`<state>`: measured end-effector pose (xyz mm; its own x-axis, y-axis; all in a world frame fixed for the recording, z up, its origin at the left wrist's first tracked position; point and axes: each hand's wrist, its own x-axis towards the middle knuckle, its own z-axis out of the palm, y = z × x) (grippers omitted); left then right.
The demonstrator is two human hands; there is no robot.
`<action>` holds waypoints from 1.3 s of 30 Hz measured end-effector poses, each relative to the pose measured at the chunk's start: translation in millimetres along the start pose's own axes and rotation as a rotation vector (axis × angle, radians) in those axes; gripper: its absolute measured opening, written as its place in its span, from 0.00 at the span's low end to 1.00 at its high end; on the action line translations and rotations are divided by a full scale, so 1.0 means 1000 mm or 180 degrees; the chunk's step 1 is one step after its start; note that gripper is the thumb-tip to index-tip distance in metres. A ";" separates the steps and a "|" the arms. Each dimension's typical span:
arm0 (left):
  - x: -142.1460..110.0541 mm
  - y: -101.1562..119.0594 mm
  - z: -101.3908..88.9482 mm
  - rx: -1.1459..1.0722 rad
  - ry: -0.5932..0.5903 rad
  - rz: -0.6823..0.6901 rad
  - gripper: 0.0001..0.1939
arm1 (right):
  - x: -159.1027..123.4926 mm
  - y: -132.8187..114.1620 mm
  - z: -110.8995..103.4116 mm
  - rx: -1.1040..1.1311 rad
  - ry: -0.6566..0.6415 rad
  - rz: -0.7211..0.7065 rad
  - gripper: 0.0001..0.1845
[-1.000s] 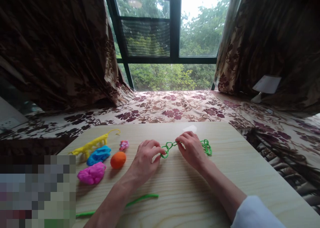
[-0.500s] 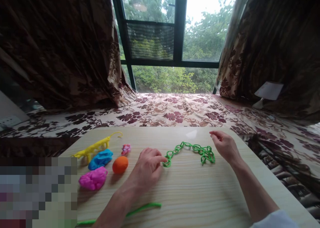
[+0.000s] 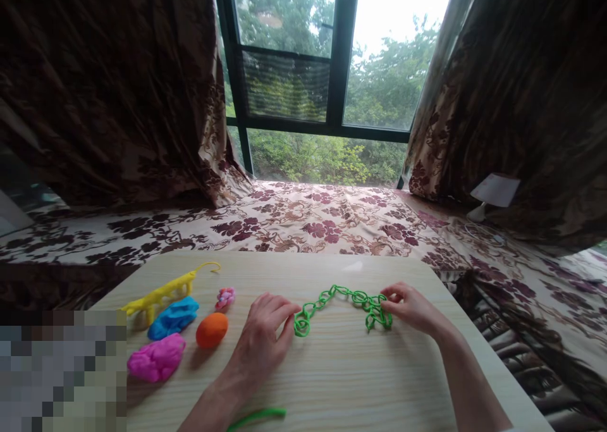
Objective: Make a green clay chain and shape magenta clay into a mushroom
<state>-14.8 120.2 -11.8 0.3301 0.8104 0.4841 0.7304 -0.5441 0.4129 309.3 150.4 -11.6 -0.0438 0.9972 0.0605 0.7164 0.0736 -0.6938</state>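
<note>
A green chain of linked loops [image 3: 336,290], apparently modelling clay, lies in an arch on the table, with its right end bunched up. My left hand [image 3: 265,332] rests at the chain's left end, thumb and forefinger closed around the edge of the last loops. At the bunched end, my right hand [image 3: 411,307] pinches a loop between thumb and fingers. A green clay strip [image 3: 260,414] lies near the front, partly hidden behind my left forearm.
Left on the pale wooden table [image 3: 332,369] are a yellow clay piece [image 3: 164,294], a blue lump [image 3: 173,318], a pink lump [image 3: 157,357], an orange ball [image 3: 212,330] and a small pink mixed lump [image 3: 225,298]. A white lamp [image 3: 494,190] stands back right.
My right hand let go of the chain's middle, swung right past the bunched end, then came back onto it. The chain now arches in the open. My left hand stays at its left end.
</note>
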 end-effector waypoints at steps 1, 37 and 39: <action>0.000 0.001 0.001 -0.0012 0.0037 -0.0016 0.12 | 0.000 0.001 0.001 0.0046 -0.0028 0.0024 0.12; 0.122 0.103 -0.062 -0.1270 -0.1288 -0.0200 0.12 | -0.020 -0.073 0.019 0.3724 -0.1008 -0.0388 0.25; 0.123 0.108 -0.063 -0.1318 -0.1329 -0.0169 0.12 | -0.020 -0.075 0.021 0.3817 -0.0976 -0.0410 0.21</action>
<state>67.6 147.5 141.3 0.5683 0.8100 0.1444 0.4857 -0.4719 0.7358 242.0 125.3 24.3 -0.3428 0.9319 0.1185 -0.3855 -0.0245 -0.9224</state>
